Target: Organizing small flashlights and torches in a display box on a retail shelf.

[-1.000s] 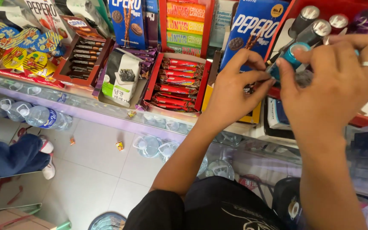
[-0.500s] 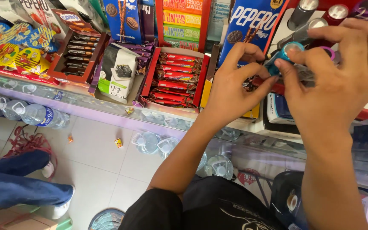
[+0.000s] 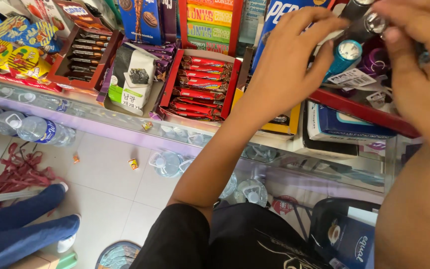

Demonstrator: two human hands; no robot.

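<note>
Nearest the camera, the person's dark shirt [image 3: 255, 244] fills the bottom edge, and both bare forearms rise from it toward the far right corner of the glass-topped surface [image 3: 125, 124]. The left hand [image 3: 287, 65] has its grip pressed together, thumb and fingertips pinching at a white price tag [image 3: 352, 77] that hangs just below a small teal tube [image 3: 344, 56] with a white round cap. The right hand [image 3: 421, 65], close against it on the right, curls over the upper end of the same cluster of tubes; its grip looks closed round them, though the fingers cover the contact, so I cannot tell exactly which tube it clamps. The teal tube lies between the two hands, touching the left fingertips, tilted with its cap toward the camera, above a red tray edge [image 3: 364, 112] at the surface's right end. It looks light, stiff and smooth, likely slippery along its glossy barrel, so the cap or the barrel just behind it seems the surest place to take hold; the tag is thin paper and would tear if pulled hard. Further along the surface, toward its middle, stands a red carton of red-wrapped bars [image 3: 197, 87], then a green-and-white packet [image 3: 128, 87], and near the far left edge a brown box of dark sticks [image 3: 83, 52]. Below the glass lie water bottles [image 3: 36, 129].
</note>
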